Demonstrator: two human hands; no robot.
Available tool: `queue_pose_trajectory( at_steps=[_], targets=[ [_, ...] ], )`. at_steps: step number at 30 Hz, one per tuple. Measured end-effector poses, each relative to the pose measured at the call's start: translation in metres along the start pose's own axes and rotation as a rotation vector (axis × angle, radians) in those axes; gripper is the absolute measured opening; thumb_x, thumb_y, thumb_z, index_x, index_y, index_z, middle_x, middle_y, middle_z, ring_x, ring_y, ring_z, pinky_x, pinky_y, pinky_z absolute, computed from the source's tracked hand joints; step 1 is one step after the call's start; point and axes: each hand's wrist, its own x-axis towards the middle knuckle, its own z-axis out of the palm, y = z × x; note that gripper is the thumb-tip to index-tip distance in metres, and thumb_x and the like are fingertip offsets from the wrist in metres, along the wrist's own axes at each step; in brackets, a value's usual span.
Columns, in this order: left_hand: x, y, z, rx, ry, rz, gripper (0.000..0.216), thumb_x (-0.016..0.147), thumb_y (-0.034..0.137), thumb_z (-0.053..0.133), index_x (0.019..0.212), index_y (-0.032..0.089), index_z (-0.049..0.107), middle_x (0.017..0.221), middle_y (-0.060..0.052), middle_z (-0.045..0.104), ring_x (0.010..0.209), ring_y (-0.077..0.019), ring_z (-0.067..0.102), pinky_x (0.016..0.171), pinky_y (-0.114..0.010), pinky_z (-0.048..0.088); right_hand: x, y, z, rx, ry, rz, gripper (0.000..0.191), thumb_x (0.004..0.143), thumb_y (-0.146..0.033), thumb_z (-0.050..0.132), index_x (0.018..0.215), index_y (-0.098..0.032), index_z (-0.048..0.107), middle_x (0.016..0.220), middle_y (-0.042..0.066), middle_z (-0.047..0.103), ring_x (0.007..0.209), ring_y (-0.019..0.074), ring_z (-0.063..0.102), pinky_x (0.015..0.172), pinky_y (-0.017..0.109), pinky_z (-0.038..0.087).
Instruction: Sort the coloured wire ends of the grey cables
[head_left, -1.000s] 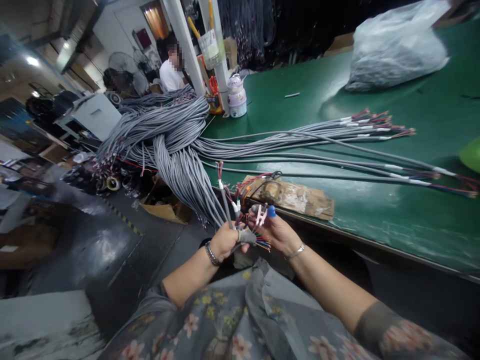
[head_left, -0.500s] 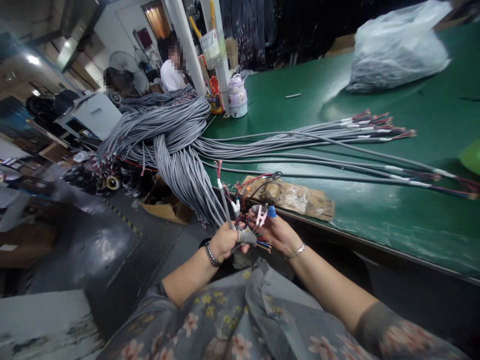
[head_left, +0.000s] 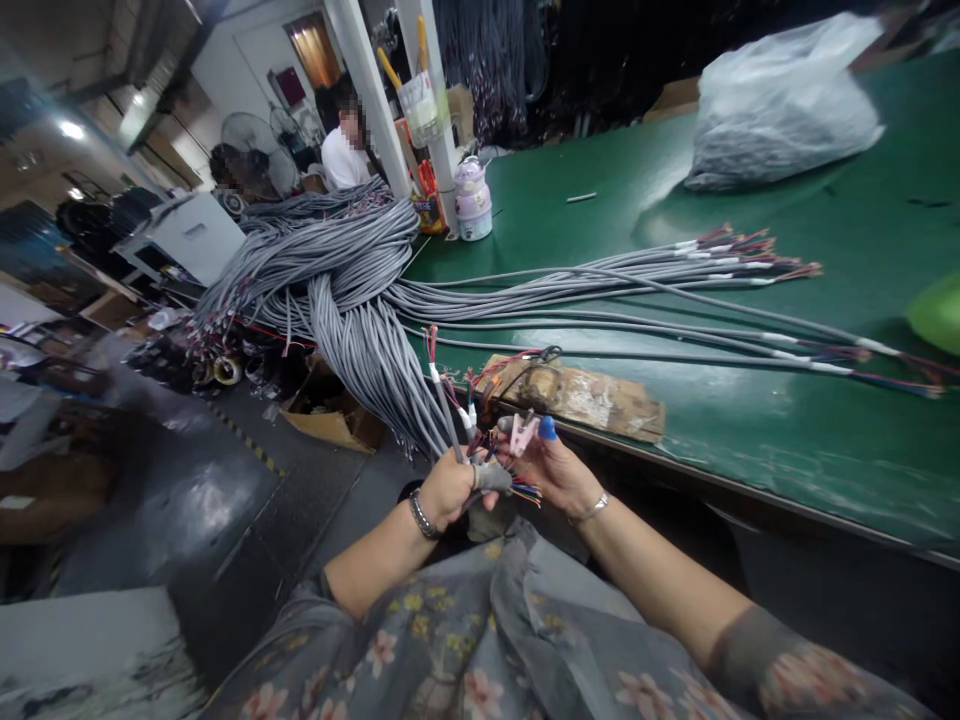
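Before us stretches the green desk [head_left: 750,425], with a pile of grey cables [head_left: 367,245] at its left end and some strands laid across it. A wood block [head_left: 607,400] lies along the near edge, just beyond our hands.

Our left hand [head_left: 450,487] is closed in a firm grip round the thick cable [head_left: 491,478], held off the desk's edge and in front of our body. Our right hand [head_left: 559,472] pinches a pink clip [head_left: 520,434] just above the cable's end. Over the last second the clip has turned, its legs showing less spread, while the cable has hardly shifted; we judge the work is with the clip, the cable kept steady. Coloured wires [head_left: 527,490] fan from the cable's end. A blue cap [head_left: 547,428] covers our right thumb tip.
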Motion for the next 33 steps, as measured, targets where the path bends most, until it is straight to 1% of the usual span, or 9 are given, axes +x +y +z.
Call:
queue_pose_trajectory(
  at_steps=[7,10,13,16,20,23,28,31,33],
  targets=[
    [-0.011,-0.007,-0.007,0.066,0.007,0.048,0.033,0.058,0.034,0.07,0.039,0.016,0.05,0.034,0.001,0.046,0.034,-0.0073,0.038,0.042,-0.024,0.026,-0.005,-0.001,0.0,0.003,-0.023,-0.018,0.048,0.056,-0.065,0.077,0.079,-0.024,0.072,0.079,0.001,0.072,0.071,0.0151,0.063,0.067,0.027,0.048],
    [-0.019,-0.01,-0.009,0.096,0.061,0.067,0.032,0.059,0.035,0.071,0.041,0.016,0.052,0.037,0.001,0.049,0.037,-0.0079,0.041,0.045,-0.024,0.031,-0.01,-0.003,-0.001,-0.033,-0.044,-0.006,0.052,0.055,-0.068,0.075,0.081,-0.023,0.073,0.079,0.002,0.072,0.067,0.0133,0.061,0.064,0.025,0.048],
    [-0.026,-0.011,-0.007,0.109,0.13,0.08,0.032,0.059,0.038,0.072,0.044,0.017,0.053,0.039,0.001,0.051,0.039,-0.0087,0.042,0.048,-0.024,0.035,-0.018,-0.006,-0.001,-0.09,-0.084,0.046,0.058,0.052,-0.069,0.076,0.083,-0.02,0.074,0.078,0.003,0.071,0.064,0.0125,0.059,0.062,0.024,0.048],
    [-0.028,-0.012,-0.006,0.142,0.162,0.083,0.033,0.06,0.04,0.072,0.045,0.017,0.054,0.041,0.0,0.052,0.042,-0.01,0.045,0.049,-0.024,0.037,-0.029,-0.008,0.0,-0.178,-0.118,0.095,0.055,0.053,-0.063,0.08,0.085,-0.018,0.074,0.08,0.005,0.071,0.066,0.0142,0.061,0.062,0.025,0.048],
    [-0.025,-0.017,-0.007,0.219,0.138,0.094,0.034,0.062,0.04,0.071,0.046,0.016,0.054,0.042,0.0,0.053,0.042,-0.0095,0.045,0.048,-0.023,0.036,-0.041,-0.01,0.009,-0.313,-0.123,0.095,0.046,0.055,-0.048,0.085,0.084,-0.017,0.072,0.081,0.005,0.071,0.068,0.0137,0.061,0.063,0.025,0.046],
    [-0.023,-0.022,-0.009,0.276,0.128,0.108,0.035,0.064,0.042,0.071,0.047,0.016,0.053,0.042,0.001,0.051,0.042,-0.0087,0.043,0.047,-0.022,0.036,-0.045,-0.01,0.02,-0.407,-0.09,0.09,0.042,0.054,-0.042,0.087,0.081,-0.016,0.069,0.078,0.003,0.07,0.07,0.0139,0.061,0.067,0.027,0.045],
    [-0.021,-0.025,-0.009,0.315,0.088,0.106,0.033,0.064,0.04,0.07,0.048,0.016,0.053,0.04,0.002,0.05,0.04,-0.0082,0.042,0.046,-0.022,0.035,-0.045,0.0,0.03,-0.442,0.031,0.056,0.04,0.049,-0.044,0.088,0.067,-0.016,0.065,0.07,0.001,0.068,0.066,0.0132,0.058,0.068,0.028,0.045],
    [-0.021,-0.025,-0.01,0.294,0.087,0.099,0.032,0.065,0.039,0.07,0.05,0.016,0.055,0.041,0.002,0.051,0.039,-0.0079,0.042,0.046,-0.022,0.035,-0.041,0.006,0.025,-0.367,0.129,0.07,0.037,0.048,-0.041,0.088,0.061,-0.016,0.065,0.063,0.0,0.065,0.06,0.0119,0.055,0.062,0.026,0.044],
    [-0.022,-0.024,-0.011,0.273,0.079,0.092,0.032,0.064,0.04,0.071,0.05,0.016,0.054,0.041,0.002,0.051,0.04,-0.0081,0.043,0.046,-0.022,0.036,-0.037,0.004,0.018,-0.282,0.233,0.071,0.032,0.048,-0.035,0.089,0.059,-0.017,0.064,0.056,-0.002,0.061,0.053,0.0098,0.051,0.054,0.024,0.042]
  ],
)
